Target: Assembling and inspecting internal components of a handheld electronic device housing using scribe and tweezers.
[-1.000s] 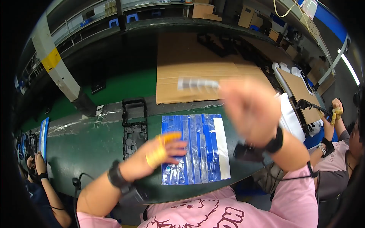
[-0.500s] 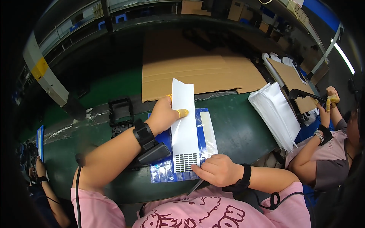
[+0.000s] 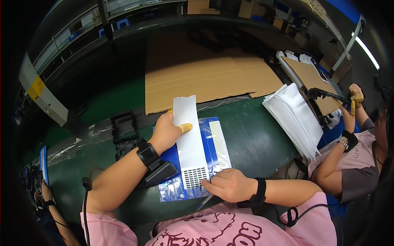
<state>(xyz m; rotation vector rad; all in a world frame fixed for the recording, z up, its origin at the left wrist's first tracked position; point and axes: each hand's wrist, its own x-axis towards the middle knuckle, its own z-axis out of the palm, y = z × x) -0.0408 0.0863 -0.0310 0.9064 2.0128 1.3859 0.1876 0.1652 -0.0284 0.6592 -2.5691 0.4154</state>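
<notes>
A long white sticker sheet carries a grid of small black stickers at its near end. My left hand grips it along the left side, a yellow finger cot on the thumb, which presses on top. The far end of the sheet is torn unevenly. My right hand has its fingers curled, with the index fingertip at the right edge of the sticker grid; its thumb is hidden. Beneath the sheet lies a blue plastic-wrapped packet, and a pale cream strip rests on it to the right.
Black plastic frames stand left of the packet on the green table. A stack of white foam sleeves lies to the right; flat cardboard is behind. A co-worker at right holds a black part; another works at far left.
My left hand and the sheet's far end have come slightly nearer. My right fingertip stays at the sticker grid. The whole view has shifted a little.
</notes>
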